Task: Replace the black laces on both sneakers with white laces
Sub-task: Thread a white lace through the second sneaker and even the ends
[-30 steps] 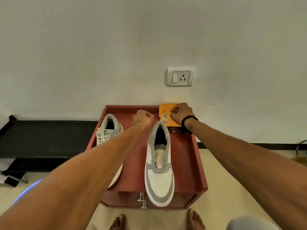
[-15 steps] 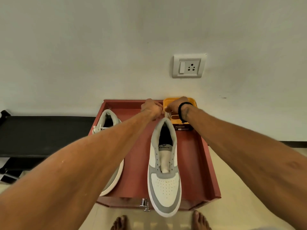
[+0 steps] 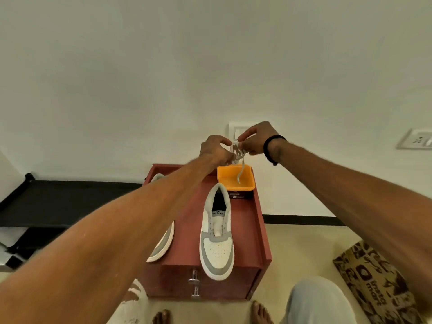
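Pinching a bunched white lace [image 3: 236,153] between them, the left hand [image 3: 216,151] and right hand [image 3: 257,140] hover above the orange box [image 3: 245,183]. Half a second ago both hands were down at that box; now they've lifted the lace clear.

Left hand [image 3: 216,150] and right hand [image 3: 256,141] pinching a bundled white lace [image 3: 237,153] above orange box [image 3: 245,183] at cabinet's [image 3: 254,230] far right corner, unlaced sneaker [image 3: 217,235] at front edge

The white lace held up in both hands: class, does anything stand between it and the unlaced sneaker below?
Nothing visible. The white lace, pinched by left hand and right hand, hangs over the orange box; the unlaced sneaker lies uncovered just nearer.
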Demonstrator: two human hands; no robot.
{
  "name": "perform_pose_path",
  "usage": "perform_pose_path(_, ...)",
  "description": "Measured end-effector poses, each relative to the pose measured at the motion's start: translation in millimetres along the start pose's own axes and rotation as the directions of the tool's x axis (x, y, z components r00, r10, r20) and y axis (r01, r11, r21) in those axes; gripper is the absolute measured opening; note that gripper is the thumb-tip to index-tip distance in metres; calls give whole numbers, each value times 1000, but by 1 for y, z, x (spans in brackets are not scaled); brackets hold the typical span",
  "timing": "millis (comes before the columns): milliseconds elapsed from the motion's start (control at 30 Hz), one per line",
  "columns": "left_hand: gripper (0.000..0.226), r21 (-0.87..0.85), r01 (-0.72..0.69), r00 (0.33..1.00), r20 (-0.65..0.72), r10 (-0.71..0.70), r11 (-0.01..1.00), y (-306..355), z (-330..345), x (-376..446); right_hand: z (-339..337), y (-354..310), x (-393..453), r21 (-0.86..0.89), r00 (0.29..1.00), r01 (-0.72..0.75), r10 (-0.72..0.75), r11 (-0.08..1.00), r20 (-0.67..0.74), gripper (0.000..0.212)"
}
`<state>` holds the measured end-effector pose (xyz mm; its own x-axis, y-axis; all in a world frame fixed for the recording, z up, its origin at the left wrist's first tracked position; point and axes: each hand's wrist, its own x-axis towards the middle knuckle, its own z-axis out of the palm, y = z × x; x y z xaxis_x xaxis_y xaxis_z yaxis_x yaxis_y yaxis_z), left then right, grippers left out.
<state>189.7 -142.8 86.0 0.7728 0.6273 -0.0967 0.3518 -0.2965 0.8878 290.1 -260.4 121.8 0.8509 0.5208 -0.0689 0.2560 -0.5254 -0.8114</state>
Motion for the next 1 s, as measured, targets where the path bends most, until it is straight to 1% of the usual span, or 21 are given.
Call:
perform_pose_path(33, 44, 55, -11, 1000, 22, 10, 998, 6, -4, -13, -12, -8, -11, -58, 999, 35, -37, 998, -38, 13)
perform_pose_path(67, 43, 152, -27, 999, 48, 20, 988, 11, -8, -24, -24, -14, -20, -87, 997, 53, -58, 995, -51, 15)
perform_pose_path(133, 50, 387, -40, 997, 83, 8, 921, 15, -15, -49, -42, -23, -38, -111, 997, 74, -77, 991, -28, 17)
perform_pose_path(167, 56, 450, -47, 996, 93, 5, 892, 16, -17, -59, -48, -27, -46, -143, 996, 86, -88, 986, -6, 18)
perform_pose_path(200, 60, 451, -76, 993, 113, 28, 889, 18, -20, -69, -53, -31, -54, -184, 994, 108, -105, 977, 25, 19)
perform_pose_path(233, 60, 407, -139, 986, 137, 90, 903, 21, -22, -76, -56, -36, -62, -222, 990, 135, -123, 966, 68, 20)
perform_pose_path(300, 52, 208, -246, 962, 175, 211, 947, 31, -26, -85, -59, -45, -75, -266, 979, 174, -137, 948, 152, 21)
perform_pose_path(333, 48, 105, -263, 950, 204, 239, 959, 39, -28, -90, -59, -50, -80, -270, 973, 189, -143, 944, 182, 21)
perform_pose_path(400, 40, -32, -226, 938, 263, 226, 974, 56, -32, -103, -61, -58, -89, -259, 965, 215, -165, 942, 202, 21)
perform_pose_path(433, 36, -51, -193, 943, 266, 199, 980, 61, -34, -106, -62, -61, -92, -236, 965, 219, -175, 947, 196, 21)
perform_pose_path(500, 25, -6, -162, 961, 227, 159, 987, 64, -42, -108, -63, -61, -98, -173, 964, 220, -186, 960, 191, 19)
perform_pose_path(533, 20, 5, -159, 967, 203, 155, 987, 63, -49, -109, -62, -59, -100, -162, 961, 228, -195, 960, 196, 18)
perform_pose_path(567, 17, -12, -156, 971, 180, 156, 988, 62, -59, -110, -61, -56, -102, -187, 958, 248, -211, 951, 196, 16)
perform_pose_path(667, 11, -168, -134, 987, 65, 147, 977, 68, -95, -113, -53, -37, -108, -413, 946, 324, -285, 851, 155, 11)
perform_pose_path(733, 12, -309, -107, 994, -49, 97, 945, 73, -119, -116, -42, -17, -113, -508, 942, 330, -310, 796, 127, 12)
perform_pose_path(767, 13, -375, -97, 994, -84, 71, 922, 77, -128, -117, -37, -5, -113, -531, 947, 316, -298, 786, 122, 11)
perform_pose_path(833, 14, -505, -103, 992, -117, 51, 857, 85, -146, -123, -29, 15, -113, -502, 970, 245, -215, 829, 118, 8)
perform_pose_path(900, 15, -611, -133, 988, -144, 56, 780, 93, -158, -131, -24, 30, -112, -414, 988, 155, -144, 897, 59, 6)
perform_pose_path(933, 15, -618, -146, 986, -150, 66, 773, 93, -162, -135, -21, 35, -110, -372, 990, 131, -142, 919, -1, 4)
perform_pose_path(967, 16, -587, -148, 987, -140, 80, 796, 90, -162, -137, -15, 41, -106, -340, 987, 119, -149, 933, -62, 5)
perform_pose_path(1000, 16, -509, -145, 988, -119, 98, 848, 81, -158, -138, -8, 48, -102, -330, 982, 112, -155, 937, -107, 8)
